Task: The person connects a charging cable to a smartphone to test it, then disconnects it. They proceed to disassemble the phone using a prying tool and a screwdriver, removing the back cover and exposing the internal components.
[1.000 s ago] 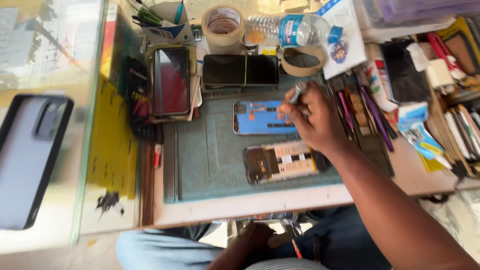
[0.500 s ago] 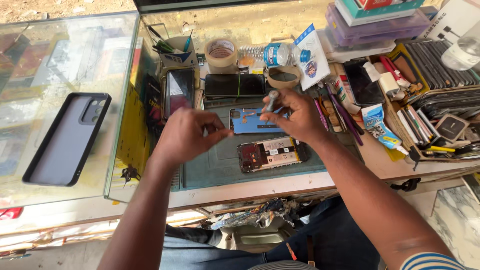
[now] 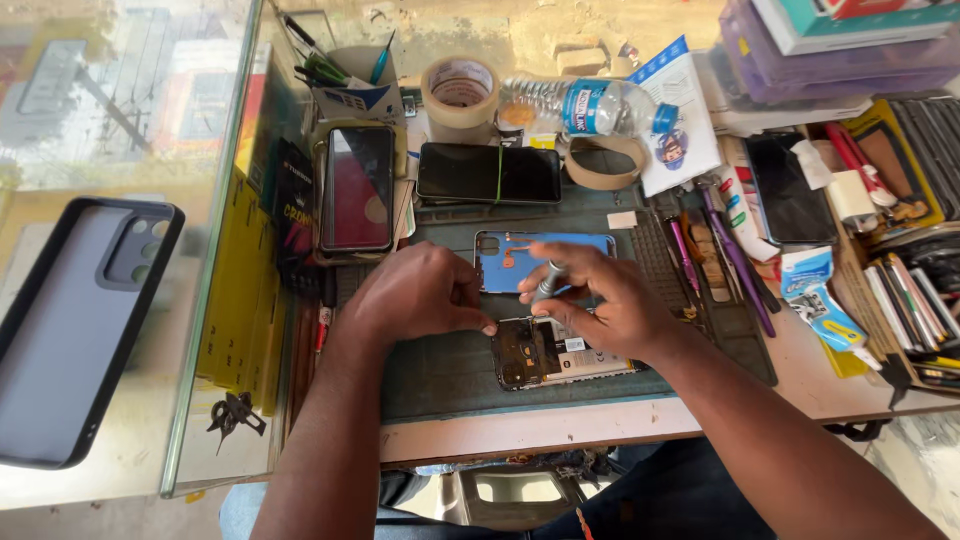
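Opened phone [image 3: 560, 352] lies flat on the green mat [image 3: 450, 370], board side up, near the mat's front edge, just under both hands.

Left hand [image 3: 420, 295] sits at the phone's 10 o'clock. Fingers curled in, fingertips pinched down at the phone's top-left corner, touching its frame. Holds nothing loose that I can see.

Right hand [image 3: 600, 300] is over the phone's upper half, at its 12 to 1 o'clock. Fingers closed round a grey screwdriver [image 3: 547, 283], held near upright, tip pointing down at the phone's top edge. Whether the tip touches: cannot tell, fingers cover it.

Blue back cover [image 3: 545, 258] lies on the mat at the phone's 12 o'clock, partly hidden by both hands.

Further out:
- black phone with a green band [image 3: 488, 173] at 12 o'clock, beyond the cover
- red-backed phone [image 3: 358, 188] at 10 o'clock, on end relative to the mat
- tape roll [image 3: 460, 88] and water bottle [image 3: 590, 106] at the bench's far edge, 12 o'clock
- row of pens and tools [image 3: 725, 255] at 2 o'clock, along the mat's right side
- lilac phone case [image 3: 75, 330] at 9 o'clock, well apart, on the glass counter [image 3: 150, 120]
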